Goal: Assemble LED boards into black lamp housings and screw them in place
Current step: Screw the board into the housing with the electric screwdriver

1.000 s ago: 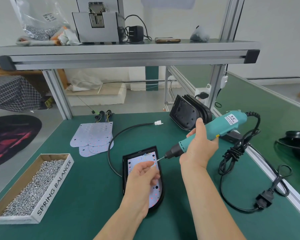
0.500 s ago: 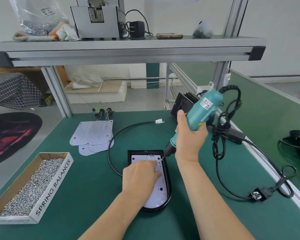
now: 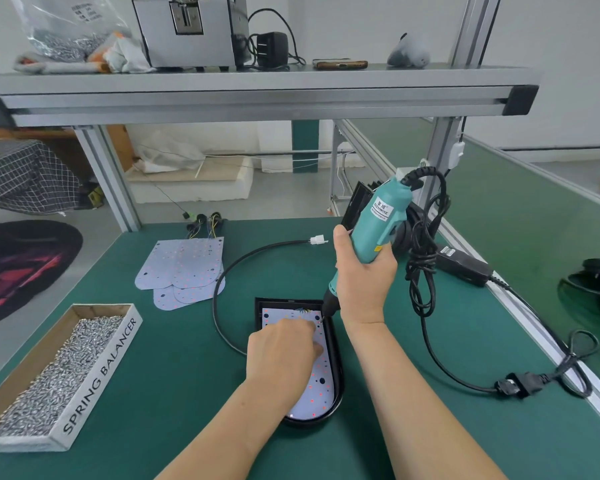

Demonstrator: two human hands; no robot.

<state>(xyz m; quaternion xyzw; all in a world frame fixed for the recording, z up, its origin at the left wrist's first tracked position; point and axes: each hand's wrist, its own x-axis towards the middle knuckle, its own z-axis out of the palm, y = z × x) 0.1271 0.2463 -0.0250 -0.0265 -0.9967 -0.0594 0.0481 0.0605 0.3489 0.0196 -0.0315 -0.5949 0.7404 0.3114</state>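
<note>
Low in the centre of the frame, the left hand (image 3: 281, 355) is resting knuckles-up on the LED board (image 3: 317, 386). Its fingers are bending down onto the board, and I cannot tell whether they are pinching anything. The board is lying inside the black lamp housing (image 3: 337, 375), flat on the green bench mat (image 3: 153, 375). Just above, the right hand (image 3: 362, 282) is gripping the electric screwdriver (image 3: 378, 223), fingers wrapping its teal body, the bit meeting the board's upper right corner. At lower left a box of screws (image 3: 49, 386) is sitting on the mat. Higher up, spare LED boards (image 3: 181, 268) are lying fanned beside a curving black cable (image 3: 222, 282). Beyond, a grey shelf (image 3: 257, 95) is spanning the frame, carrying a metal machine (image 3: 191, 32). At far left a round rug (image 3: 25, 265) is lying on the floor.
</note>
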